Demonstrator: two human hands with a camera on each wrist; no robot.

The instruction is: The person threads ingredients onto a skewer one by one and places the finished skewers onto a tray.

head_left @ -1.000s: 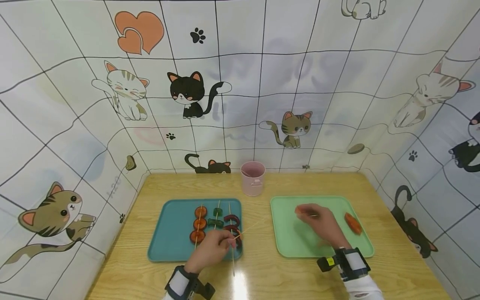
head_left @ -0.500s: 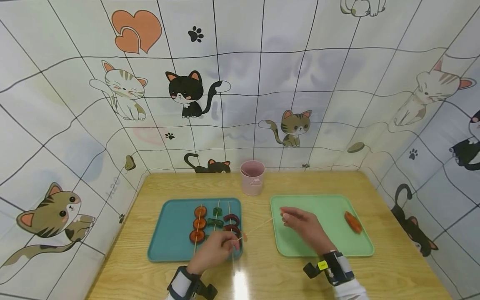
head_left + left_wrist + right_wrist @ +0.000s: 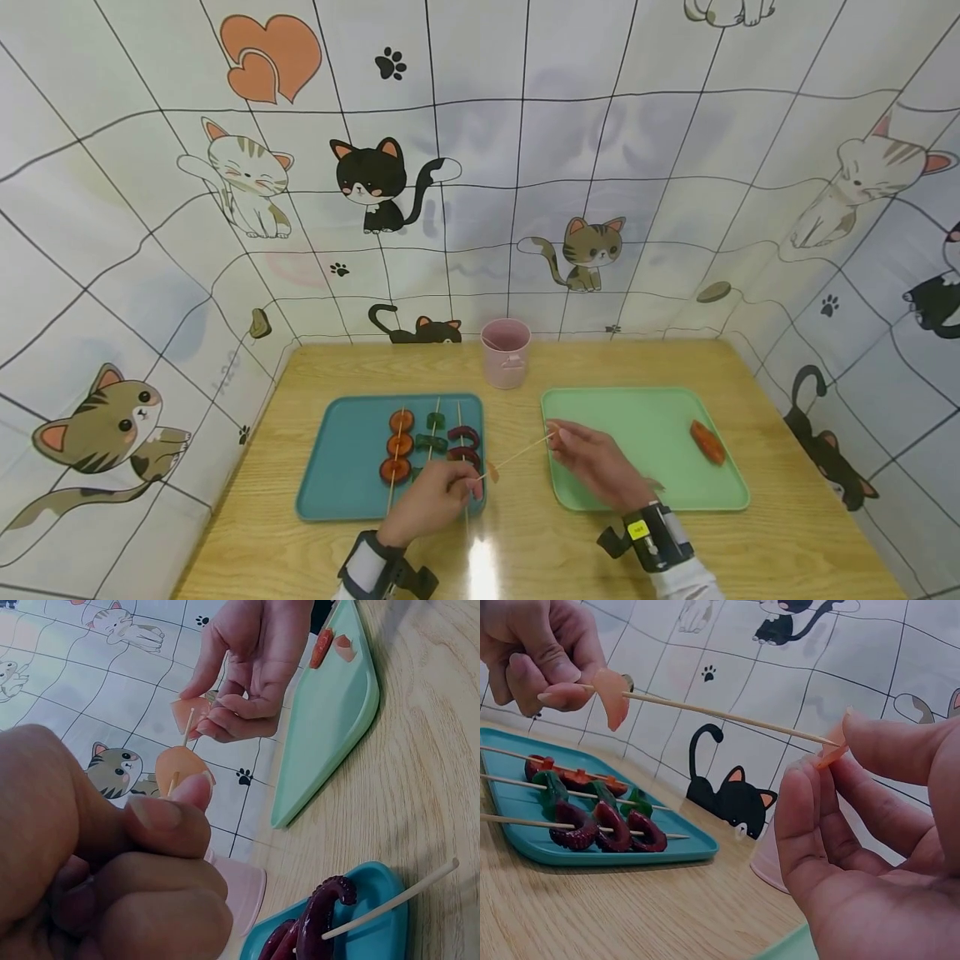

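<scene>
My left hand (image 3: 433, 500), over the right edge of the blue tray, pinches a thin wooden skewer (image 3: 727, 716) between thumb and fingers. A pale orange, translucent slice (image 3: 613, 697) is threaded on it close to those fingers. Near the left edge of the green tray (image 3: 622, 408), my right hand (image 3: 596, 462) pinches a similar slice (image 3: 831, 752) between thumb and fingertips. In the right wrist view the skewer's pointed tip meets this second slice; whether it goes through is hard to tell.
The blue tray (image 3: 341, 467) bears skewers of orange-brown rounds (image 3: 399, 445), green pieces (image 3: 431, 443) and dark red tentacles (image 3: 611, 829). On the green tray lie an orange piece (image 3: 707, 442) and a paler one (image 3: 655, 484). A pink bucket (image 3: 506, 358) stands at the back.
From above the green tray, my right hand has moved left with its slice to the skewer's tip. My left hand has stayed almost still, holding the skewer.
</scene>
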